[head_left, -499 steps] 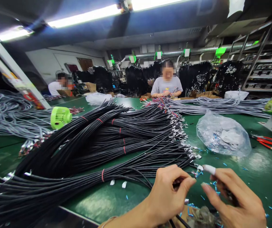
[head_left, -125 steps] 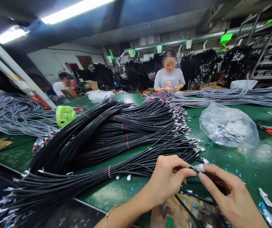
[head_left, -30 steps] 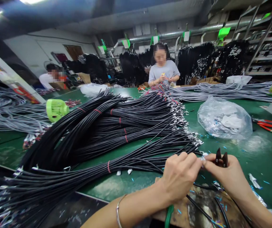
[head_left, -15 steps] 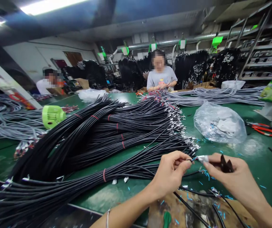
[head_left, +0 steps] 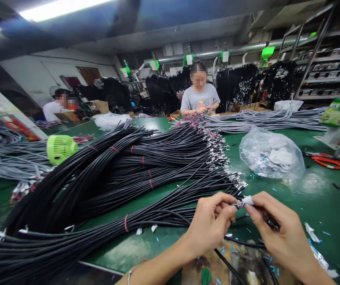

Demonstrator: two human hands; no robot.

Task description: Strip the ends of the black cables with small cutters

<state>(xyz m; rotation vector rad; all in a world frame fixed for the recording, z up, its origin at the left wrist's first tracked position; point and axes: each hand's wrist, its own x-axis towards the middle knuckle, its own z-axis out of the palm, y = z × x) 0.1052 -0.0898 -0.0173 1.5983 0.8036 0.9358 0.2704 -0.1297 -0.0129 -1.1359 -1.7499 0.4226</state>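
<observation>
My left hand pinches the end of a black cable between thumb and fingers. Thin coloured wires stick out of that end. Right beside it, my right hand is closed, its thumb and forefinger gripping a white wrapping piece at the wires. Tucked in the right palm is a dark tool, mostly hidden by the fingers, so its kind cannot be made out. Behind my left hand lies a bundle of black cables tied with a red band.
More tied black cables cover the green table. A clear plastic bag of scraps and orange-handled scissors lie to the right. A stained board is below my hands. Opposite sits a co-worker; a green fan stands left.
My right hand has turned and come closer to the left, so less of the dark tool shows. White and foil scraps beside my right wrist are now uncovered. The view has shifted slightly.
</observation>
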